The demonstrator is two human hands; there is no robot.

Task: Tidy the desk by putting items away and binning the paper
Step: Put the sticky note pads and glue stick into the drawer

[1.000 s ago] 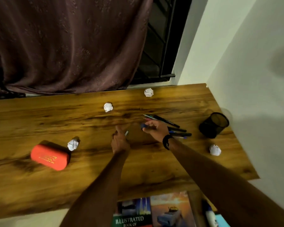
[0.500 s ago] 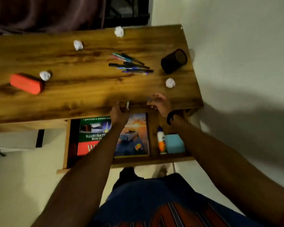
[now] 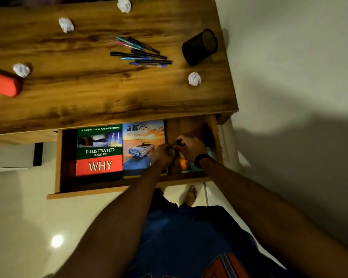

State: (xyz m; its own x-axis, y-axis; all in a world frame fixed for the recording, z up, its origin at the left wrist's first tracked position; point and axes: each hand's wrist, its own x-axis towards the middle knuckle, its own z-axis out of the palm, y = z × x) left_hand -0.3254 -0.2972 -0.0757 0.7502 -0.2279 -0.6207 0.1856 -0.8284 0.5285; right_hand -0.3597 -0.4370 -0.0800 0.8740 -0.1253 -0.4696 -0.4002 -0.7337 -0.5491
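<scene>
Both hands are down in the open drawer (image 3: 54,157), over its right compartment. Left hand (image 3: 162,154) and right hand (image 3: 191,146) have fingers curled around small dark items; what these are cannot be told, blurred. A dark band sits on the right wrist. Two books lie flat in the drawer's left part: a green-and-red one (image 3: 99,151) and a blue one with a car (image 3: 143,143).

On the desk (image 3: 109,93): loose pens (image 3: 143,54) near the middle, a black mesh pen holder (image 3: 200,47) towards the right edge, four crumpled paper balls, one (image 3: 194,78) near the front right corner. A red case (image 3: 3,83) lies at the left edge. Pale wall on the right, glossy pale floor below.
</scene>
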